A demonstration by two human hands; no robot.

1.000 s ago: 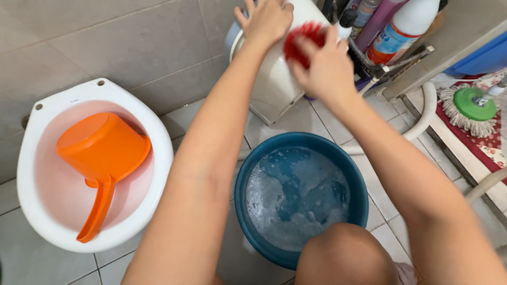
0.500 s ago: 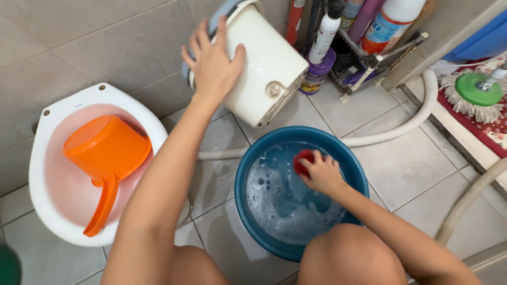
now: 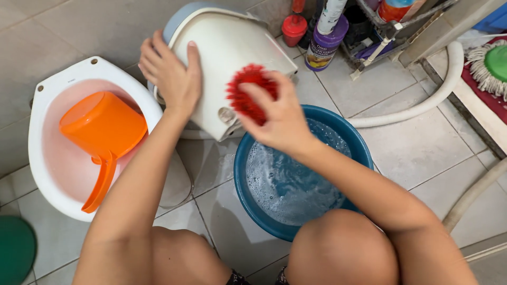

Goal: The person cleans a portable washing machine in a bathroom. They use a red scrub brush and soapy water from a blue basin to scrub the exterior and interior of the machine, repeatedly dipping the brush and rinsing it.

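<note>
Head view, setting: we look down on a tiled floor (image 3: 401, 142), with our two bare knees at the bottom edge.
Head view, edges: the white tilted container (image 3: 232, 63) leans against the wall, its lower corner reaching over the rim of the blue basin (image 3: 364, 153).
Head view, open room: we see bare tile to the right of the basin, bounded by a pale hose (image 3: 422, 103) that curves along the floor; the gap between basin and white toilet bowl (image 3: 39, 174) is narrow.
Head view, crowded side: a purple jar (image 3: 321, 47), a small red-capped bottle (image 3: 293, 29) and a wire rack (image 3: 380, 42) stand just behind the container.
Left hand (image 3: 169, 76): we see it spread flat on the container's upper left side, fingers apart, palm pressed against the white surface, steadying it without closing round anything.
Right hand (image 3: 280, 119): fingers curled tight round a red bristly brush (image 3: 248, 92); the bristles touch the container's front face near a small round knob.
Basin contents: soapy water with foam, directly under the right forearm.
Toilet bowl contents: an orange dipper (image 3: 100, 132) lies inside, handle pointing toward us.
Far right edge: a mop head (image 3: 488, 63) with a green disc.
</note>
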